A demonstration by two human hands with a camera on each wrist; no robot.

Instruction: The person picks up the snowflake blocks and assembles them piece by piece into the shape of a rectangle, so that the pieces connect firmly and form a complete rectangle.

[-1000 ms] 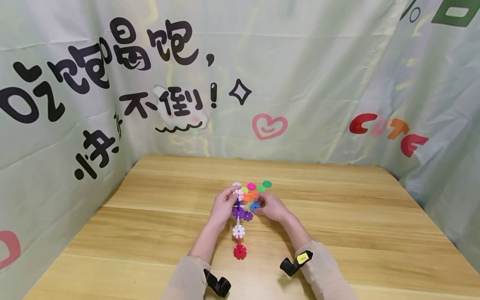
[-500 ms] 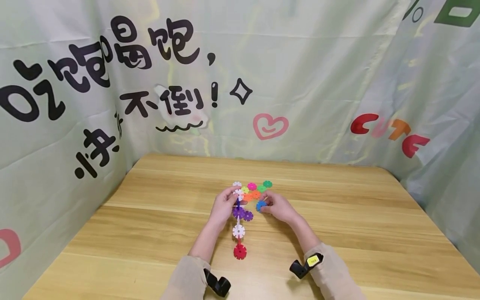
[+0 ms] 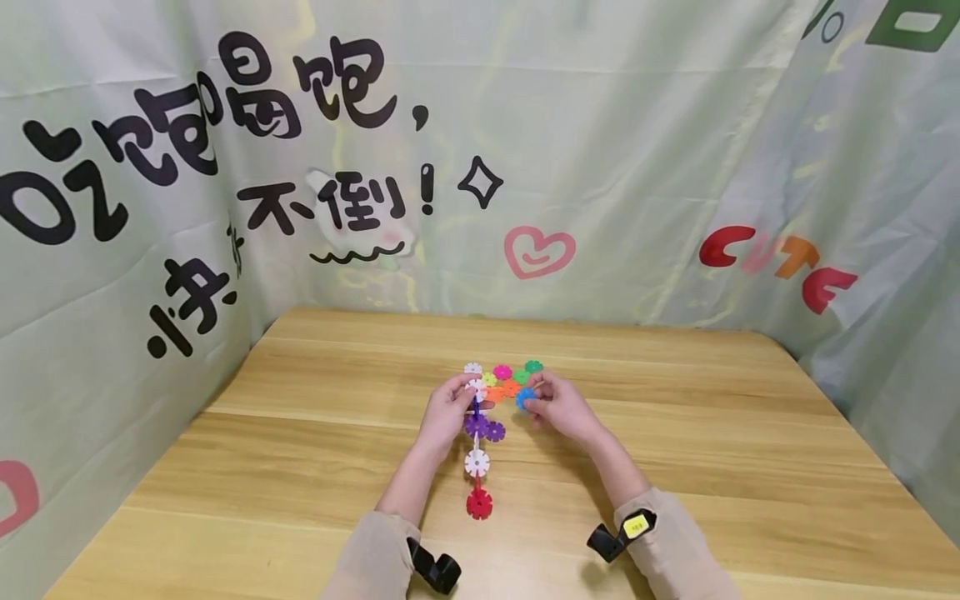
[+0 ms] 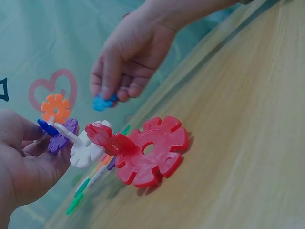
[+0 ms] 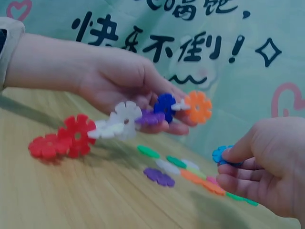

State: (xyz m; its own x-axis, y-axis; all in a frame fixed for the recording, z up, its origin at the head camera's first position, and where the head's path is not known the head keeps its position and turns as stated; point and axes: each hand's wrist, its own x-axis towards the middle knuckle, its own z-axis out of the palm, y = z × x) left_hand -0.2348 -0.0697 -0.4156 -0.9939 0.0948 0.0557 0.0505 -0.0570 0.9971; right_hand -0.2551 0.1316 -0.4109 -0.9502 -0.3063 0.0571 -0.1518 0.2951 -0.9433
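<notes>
My left hand (image 3: 444,414) grips a chain of interlocked plastic snowflake discs near its far end. In the right wrist view the chain runs from red discs (image 5: 77,136) through a white disc (image 5: 126,120), a purple one and a dark blue disc (image 5: 165,108) to an orange disc (image 5: 198,108). Its red end is low, at the tabletop. Off to the right, my right hand (image 3: 562,407) pinches a light blue snowflake disc (image 3: 526,399) between thumb and fingers, apart from the chain. Some of that disc is covered by the fingertips.
Loose discs lie on the wooden table (image 3: 712,467) beyond the hands, among them a green disc (image 3: 533,367), a pink disc (image 3: 502,372) and a purple disc (image 5: 159,177). Printed cloth (image 3: 637,167) hangs behind the table and along its sides.
My right hand has moved right, away from the chain, then slightly farther up the table, carrying the light blue disc. My left hand and the chain have stayed put.
</notes>
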